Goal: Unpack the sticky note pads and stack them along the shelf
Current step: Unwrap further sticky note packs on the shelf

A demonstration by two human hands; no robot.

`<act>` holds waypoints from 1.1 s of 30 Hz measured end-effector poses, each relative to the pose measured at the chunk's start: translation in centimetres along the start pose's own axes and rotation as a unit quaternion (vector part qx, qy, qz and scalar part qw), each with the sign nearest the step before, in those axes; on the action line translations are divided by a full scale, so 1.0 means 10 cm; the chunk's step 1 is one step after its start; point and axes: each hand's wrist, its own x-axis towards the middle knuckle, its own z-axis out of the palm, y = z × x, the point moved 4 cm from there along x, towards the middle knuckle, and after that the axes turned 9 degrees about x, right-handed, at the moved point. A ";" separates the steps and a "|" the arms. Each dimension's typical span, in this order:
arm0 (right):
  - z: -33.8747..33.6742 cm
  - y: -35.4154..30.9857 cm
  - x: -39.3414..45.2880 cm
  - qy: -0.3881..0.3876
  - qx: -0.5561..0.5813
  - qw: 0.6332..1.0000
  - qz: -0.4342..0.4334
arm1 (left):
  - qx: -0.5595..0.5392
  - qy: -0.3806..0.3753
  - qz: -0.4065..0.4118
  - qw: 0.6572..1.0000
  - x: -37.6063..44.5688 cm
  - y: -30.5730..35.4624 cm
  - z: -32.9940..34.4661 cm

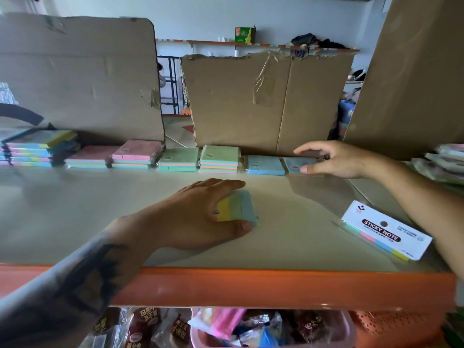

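Observation:
My left hand (200, 212) grips a yellow, green and blue sticky note pad (238, 207) on the beige shelf (100, 209), fingers over its top and thumb at its front. My right hand (339, 159) reaches to the back of the shelf and holds a blue wrapped pad (296, 163) at the right end of the row, thumb at its front edge and fingers behind it. A row of pastel pad stacks (219, 159) runs along the back of the shelf, with taller stacks (37, 149) at the far left.
A white "STICKY NOTE" package (386, 229) lies at the front right. Cardboard sheets (263, 101) stand behind the row, and a tall carton (414, 71) is at the right. More wrapped pads (447, 162) sit far right. An orange shelf edge (251, 285) tops baskets of packets (251, 327).

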 end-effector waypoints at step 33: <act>1.51 -2.15 -0.76 -0.048 -0.022 0.957 -0.285 | -0.015 0.132 -0.067 0.989 -1.14 -0.70 -0.65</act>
